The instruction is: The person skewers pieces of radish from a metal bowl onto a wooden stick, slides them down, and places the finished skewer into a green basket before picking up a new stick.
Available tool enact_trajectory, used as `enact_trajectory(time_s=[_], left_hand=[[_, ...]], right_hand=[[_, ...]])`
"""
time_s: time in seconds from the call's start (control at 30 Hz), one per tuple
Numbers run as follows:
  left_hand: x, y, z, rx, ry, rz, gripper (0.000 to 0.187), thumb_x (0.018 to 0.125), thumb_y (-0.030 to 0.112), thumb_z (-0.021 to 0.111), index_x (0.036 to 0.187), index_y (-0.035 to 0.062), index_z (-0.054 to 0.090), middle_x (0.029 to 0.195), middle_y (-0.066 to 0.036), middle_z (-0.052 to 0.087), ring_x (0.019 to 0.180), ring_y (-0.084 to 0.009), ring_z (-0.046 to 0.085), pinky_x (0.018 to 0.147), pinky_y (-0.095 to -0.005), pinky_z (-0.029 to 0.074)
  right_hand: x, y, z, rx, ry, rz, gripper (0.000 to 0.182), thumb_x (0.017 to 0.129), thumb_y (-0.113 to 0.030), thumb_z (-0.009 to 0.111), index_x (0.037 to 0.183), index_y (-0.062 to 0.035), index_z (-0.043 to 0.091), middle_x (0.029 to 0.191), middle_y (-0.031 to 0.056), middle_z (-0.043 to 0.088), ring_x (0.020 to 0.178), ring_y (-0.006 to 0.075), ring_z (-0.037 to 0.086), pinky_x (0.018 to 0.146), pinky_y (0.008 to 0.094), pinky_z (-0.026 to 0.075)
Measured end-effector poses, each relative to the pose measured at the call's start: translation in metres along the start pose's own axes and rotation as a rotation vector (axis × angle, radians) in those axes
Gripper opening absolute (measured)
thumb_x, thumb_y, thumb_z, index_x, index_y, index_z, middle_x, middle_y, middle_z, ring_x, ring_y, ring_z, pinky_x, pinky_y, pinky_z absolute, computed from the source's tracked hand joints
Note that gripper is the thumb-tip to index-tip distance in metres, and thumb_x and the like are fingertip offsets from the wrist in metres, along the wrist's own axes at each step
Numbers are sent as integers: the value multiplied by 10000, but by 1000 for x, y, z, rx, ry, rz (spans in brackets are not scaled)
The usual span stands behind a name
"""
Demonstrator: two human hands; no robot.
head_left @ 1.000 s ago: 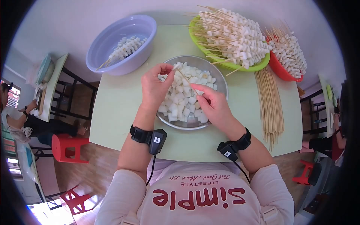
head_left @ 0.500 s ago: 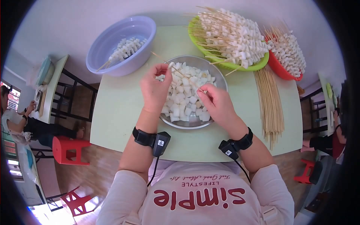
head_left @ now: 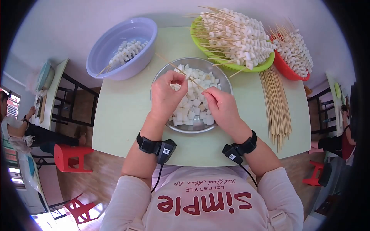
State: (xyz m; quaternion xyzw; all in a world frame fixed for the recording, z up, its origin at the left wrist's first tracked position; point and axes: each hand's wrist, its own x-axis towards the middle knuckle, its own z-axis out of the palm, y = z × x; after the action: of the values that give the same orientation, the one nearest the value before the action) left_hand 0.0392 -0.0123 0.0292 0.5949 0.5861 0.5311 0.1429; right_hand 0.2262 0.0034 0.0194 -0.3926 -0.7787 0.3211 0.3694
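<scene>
A bamboo skewer (head_left: pixel 166 60) slants over the round metal bowl (head_left: pixel 199 125), which holds many white cubes (head_left: pixel 194 103) of food. My right hand (head_left: pixel 222 108) pinches the skewer's lower right end. Thumb and fingers of my left hand (head_left: pixel 167 95) are closed around a small white cube (head_left: pixel 187 76) at the skewer's middle. Whether the skewer passes through that cube is hard to make out. The skewer's upper left end sticks out bare beyond my left fingers.
A lavender basin (head_left: pixel 94 61) with a few loaded skewers stands back left. At the back right, a green basin (head_left: pixel 197 35) and a red basin (head_left: pixel 283 67) are heaped with loaded skewers. Bare bamboo skewers (head_left: pixel 276 111) lie at right. Other people sit at side tables, near red stools (head_left: pixel 71 156).
My left hand has moved right along the skewer, closer to my right hand, with the white cube at its fingertips. My right hand has barely shifted.
</scene>
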Motion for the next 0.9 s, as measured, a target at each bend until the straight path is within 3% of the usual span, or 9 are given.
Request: enact_trajectory(time_s=[0.23, 0.3, 0.43, 0.5, 0.73, 0.83, 0.9], left_hand=[[-1, -3, 2, -52, -51, 7, 108, 771, 20, 721, 866, -6, 676, 799, -53, 687, 759, -114, 628, 745, -250, 508], [-2, 1, 3, -51, -82, 36, 112, 766, 19, 721, 867, -3, 678, 795, -51, 685, 764, -117, 626, 745, -255, 503], [-3, 3, 5, -29, -62, 33, 117, 759, 18, 723, 867, 3, 680, 797, -50, 688, 763, -123, 629, 741, -258, 501], [-3, 6, 5, -35, -62, 58, 119, 756, 15, 722, 868, 6, 682, 802, -50, 692, 762, -126, 631, 741, -261, 503], [-3, 4, 3, -57, -121, 78, 132, 755, 10, 725, 880, 14, 685, 805, -49, 696, 756, -129, 636, 742, -260, 505], [0, 3, -3, -81, -206, 45, 139, 763, 29, 739, 890, 12, 685, 890, -53, 705, 798, -127, 629, 752, -259, 497], [5, -2, -9, -69, -237, -32, 180, 753, 64, 761, 911, 21, 687, 908, -59, 681, 832, -170, 610, 754, -290, 490]], right_hand=[[0, -1, 1, 106, 26, 29, 121, 947, -135, 538, 953, -30, 600, 697, 171, 619, 623, 336, 616, 565, 401, 462], [1, -9, -5, 122, -98, 207, 123, 958, -146, 528, 942, -31, 569, 685, 149, 630, 618, 286, 636, 564, 387, 471], [1, -1, 0, 148, -82, 169, 96, 949, -124, 541, 935, -29, 544, 670, 125, 628, 607, 257, 639, 555, 367, 471], [1, 6, 6, 186, 23, 45, 73, 915, -83, 583, 919, -18, 550, 675, 123, 620, 603, 258, 627, 553, 358, 467], [0, 12, 6, 148, 87, 49, 88, 857, -43, 645, 855, -6, 565, 721, 133, 621, 613, 255, 602, 581, 322, 476], [2, 14, 6, 92, 121, 18, 89, 854, -38, 653, 849, -6, 570, 717, 99, 611, 618, 198, 590, 582, 289, 467], [4, 17, 5, 349, 136, 163, 96, 860, -37, 660, 852, 3, 573, 735, 55, 599, 638, 121, 560, 587, 261, 457]])
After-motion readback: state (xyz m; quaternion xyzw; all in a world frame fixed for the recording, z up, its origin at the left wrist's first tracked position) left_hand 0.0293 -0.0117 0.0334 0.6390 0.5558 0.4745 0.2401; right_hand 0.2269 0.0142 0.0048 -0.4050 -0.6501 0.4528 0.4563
